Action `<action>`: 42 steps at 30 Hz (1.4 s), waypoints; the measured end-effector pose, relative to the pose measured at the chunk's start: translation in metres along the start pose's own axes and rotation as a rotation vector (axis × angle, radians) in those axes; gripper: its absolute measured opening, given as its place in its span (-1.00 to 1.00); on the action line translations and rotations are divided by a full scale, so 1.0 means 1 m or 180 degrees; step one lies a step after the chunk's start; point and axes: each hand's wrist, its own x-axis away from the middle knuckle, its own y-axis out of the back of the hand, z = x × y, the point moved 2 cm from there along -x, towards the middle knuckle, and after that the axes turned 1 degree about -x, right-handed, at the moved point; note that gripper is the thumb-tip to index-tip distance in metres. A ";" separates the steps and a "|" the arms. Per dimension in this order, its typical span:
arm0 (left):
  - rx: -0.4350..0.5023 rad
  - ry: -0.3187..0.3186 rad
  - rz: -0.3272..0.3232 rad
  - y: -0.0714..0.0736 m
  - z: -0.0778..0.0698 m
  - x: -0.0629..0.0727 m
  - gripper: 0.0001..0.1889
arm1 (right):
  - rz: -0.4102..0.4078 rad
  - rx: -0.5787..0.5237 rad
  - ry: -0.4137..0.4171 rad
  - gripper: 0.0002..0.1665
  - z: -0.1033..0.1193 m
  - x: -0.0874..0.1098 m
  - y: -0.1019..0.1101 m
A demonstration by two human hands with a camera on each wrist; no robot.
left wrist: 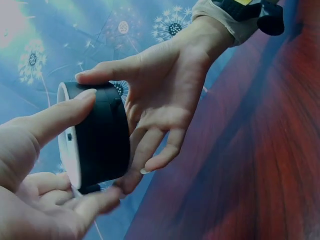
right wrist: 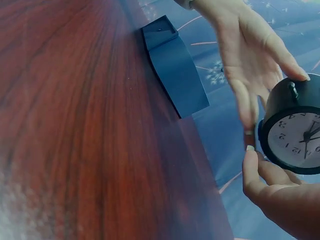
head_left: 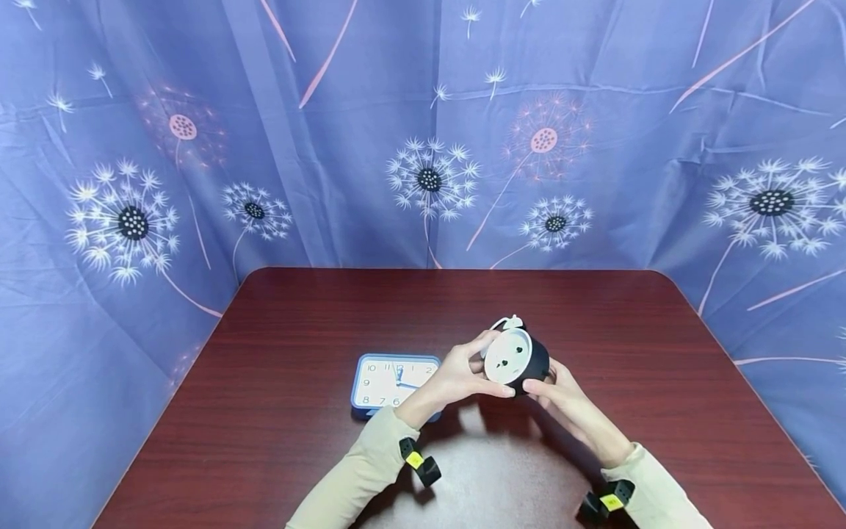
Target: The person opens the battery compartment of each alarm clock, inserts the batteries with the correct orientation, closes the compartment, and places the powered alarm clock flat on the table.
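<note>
A round black alarm clock (head_left: 538,364) with a white back is held above the table between both hands. Its back, with two small dark knobs, faces up toward the head view, and its numbered dial (right wrist: 295,137) shows in the right wrist view. My left hand (head_left: 456,376) grips the clock's left side, thumb along the lower edge. From the right, my right hand (head_left: 570,402) pinches the lower right rim, its thumb (left wrist: 107,70) on the black casing. Behind the left wrist a blue rectangular clock (head_left: 377,383) lies on the table, dial up, partly covered by that forearm.
The dark red wooden table (head_left: 297,316) has rounded far corners. A blue curtain (head_left: 357,147) with dandelion prints hangs just behind it and along both sides. Small black devices with yellow labels are strapped to both wrists.
</note>
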 end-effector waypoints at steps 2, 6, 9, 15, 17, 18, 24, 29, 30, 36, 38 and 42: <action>-0.0059 0.0025 0.0005 0.001 0.000 0.001 -0.08 | -0.0034 0.0091 -0.0029 -0.54 0.002 0.000 -0.001; -0.0343 0.0014 0.0031 0.001 -0.001 0.002 -0.05 | -0.0091 0.0265 -0.0104 -0.52 0.003 -0.001 -0.002; -0.0657 -0.0096 0.0096 0.002 -0.003 0.003 -0.07 | -0.0136 0.0405 -0.0170 -0.49 0.003 -0.001 -0.002; -0.0900 -0.0150 0.0208 0.003 -0.007 0.005 -0.12 | -0.0196 0.0685 -0.0149 -0.38 0.003 -0.001 -0.001; -0.0959 -0.0081 0.0178 0.003 -0.007 0.006 -0.10 | -0.0232 0.0859 -0.0123 -0.31 0.003 -0.001 -0.001; -0.0976 -0.0036 0.0160 0.003 -0.007 0.006 -0.09 | -0.0266 0.0963 -0.0120 -0.27 0.004 -0.001 -0.001; -0.1429 0.0276 -0.0090 0.007 -0.011 0.011 0.01 | -0.0511 0.1495 -0.0215 -0.11 0.007 -0.003 -0.002; -0.1852 0.0277 -0.0278 0.007 -0.019 0.014 0.16 | -0.0663 0.1779 -0.0221 -0.04 0.010 -0.004 -0.002; -0.1897 0.0219 -0.0280 0.006 -0.020 0.014 0.17 | -0.0672 0.1861 -0.0194 -0.03 0.010 -0.004 -0.002; -0.2176 -0.0154 -0.0152 0.001 -0.024 0.015 0.08 | -0.0561 0.2319 0.0099 -0.03 0.007 -0.003 -0.002; -0.2255 -0.0198 -0.0116 0.000 -0.022 0.015 0.00 | -0.0521 0.2462 0.0157 -0.02 0.007 -0.002 -0.003; -0.2349 -0.0166 -0.0100 -0.001 -0.019 0.015 -0.09 | -0.0524 0.2808 0.0266 -0.01 0.007 0.000 -0.005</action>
